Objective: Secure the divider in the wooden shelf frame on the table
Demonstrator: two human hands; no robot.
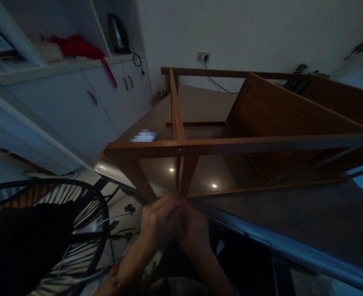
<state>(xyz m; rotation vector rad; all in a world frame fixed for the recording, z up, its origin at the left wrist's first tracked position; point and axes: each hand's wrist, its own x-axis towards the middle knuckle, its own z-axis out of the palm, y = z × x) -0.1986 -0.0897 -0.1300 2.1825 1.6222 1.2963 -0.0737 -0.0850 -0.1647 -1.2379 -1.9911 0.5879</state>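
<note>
Both hands are seen pressed together at the near edge of the counter (292, 213), at the foot of a wooden frame (237, 144). The left hand (157, 224) is closed, fingers curled in tight, knuckles up. The right hand (194, 230) is laid against it from the right side; its fingers are hidden behind the left hand, so how far it is open cannot be told. What is gripped inside the hands, if anything, cannot be told either.

The frame is laid on its side across the counter, reaching from the near edge to the far edge. Its short upright (184, 172) is met by the hands at its lower end. Above that, a long cross rail (261, 144) is joined to the upright, with a screw (182, 151) seen at the joint. The right part of the frame is closed by a solid brown panel.

A pale blurred patch (143, 136) is noted on the counter near its left edge, behind the rail.

Off the counter to the left, white cabinets (76, 107) are seen with a red cloth (76, 46) and a kettle (118, 33) on top. A wall socket (203, 56) is seen behind the far edge. A wire chair (86, 197) is seen at lower left.
</note>
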